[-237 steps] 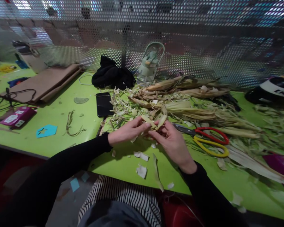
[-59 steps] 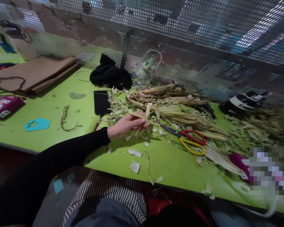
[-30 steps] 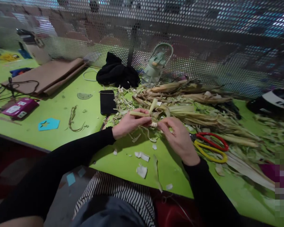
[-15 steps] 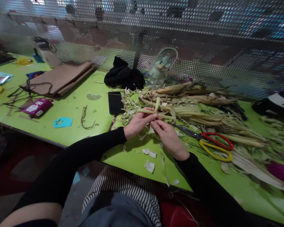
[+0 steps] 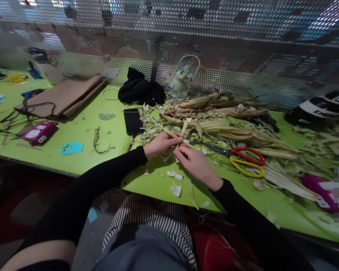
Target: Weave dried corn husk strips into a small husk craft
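Both hands meet over the front of the green table, working on folded, pale corn husk strips (image 5: 184, 128). My left hand (image 5: 162, 144) pinches the strips between thumb and fingers, and their ends stick up and out to the sides. Just below and to the right, my right hand (image 5: 196, 163) has its fingertips pinched together at the lower part of the same strips. The fingers partly hide where the strips cross. Scissors (image 5: 233, 156) with red and yellow handles lie to the right of my right hand, tips pointing toward the husks.
Dried corn husks (image 5: 226, 131) and scraps spread behind and right of my hands. A black phone (image 5: 133, 121), black cloth (image 5: 141, 89) and green bottle (image 5: 182, 81) lie farther back. Left are brown paper (image 5: 64, 94) and a magenta glue gun-like box (image 5: 39, 132); another magenta box (image 5: 318, 190) is right.
The view has shifted, so the table things appear farther left. My hands keep hold of the husk strips; the right fingers have moved slightly against them.
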### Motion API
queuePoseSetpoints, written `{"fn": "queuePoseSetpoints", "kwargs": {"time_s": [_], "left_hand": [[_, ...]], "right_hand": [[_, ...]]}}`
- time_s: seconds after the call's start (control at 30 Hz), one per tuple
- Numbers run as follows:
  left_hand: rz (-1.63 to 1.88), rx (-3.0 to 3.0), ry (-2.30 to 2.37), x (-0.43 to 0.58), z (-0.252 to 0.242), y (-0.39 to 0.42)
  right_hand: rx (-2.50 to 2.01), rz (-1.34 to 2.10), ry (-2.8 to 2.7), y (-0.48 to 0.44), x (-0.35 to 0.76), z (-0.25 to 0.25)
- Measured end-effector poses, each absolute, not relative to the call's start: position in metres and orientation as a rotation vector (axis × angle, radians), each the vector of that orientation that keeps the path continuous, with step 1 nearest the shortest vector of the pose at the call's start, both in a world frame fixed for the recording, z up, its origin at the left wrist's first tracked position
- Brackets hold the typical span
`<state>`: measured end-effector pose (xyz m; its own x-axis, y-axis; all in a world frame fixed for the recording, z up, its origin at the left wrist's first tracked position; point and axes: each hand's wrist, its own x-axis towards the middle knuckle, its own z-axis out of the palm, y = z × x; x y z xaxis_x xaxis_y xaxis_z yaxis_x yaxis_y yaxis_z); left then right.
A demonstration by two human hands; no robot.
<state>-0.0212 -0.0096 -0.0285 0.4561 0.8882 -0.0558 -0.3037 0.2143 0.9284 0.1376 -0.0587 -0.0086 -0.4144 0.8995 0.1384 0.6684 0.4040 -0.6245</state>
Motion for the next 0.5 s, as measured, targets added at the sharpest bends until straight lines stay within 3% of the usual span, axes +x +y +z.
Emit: {"fn": "queuePoseSetpoints", "kwargs": {"time_s": [0.23,0.5], "left_hand": [[0.838,1.026,0.634,-0.024,-0.02,-0.012],[0.886,1.202,0.575,-0.018,-0.022,-0.028]], "right_hand": [[-1.421,0.374,-1.873,-0.042,0.164,0.009],[-1.258,0.742,-1.663,-0.024,0.15,0.0]]}}
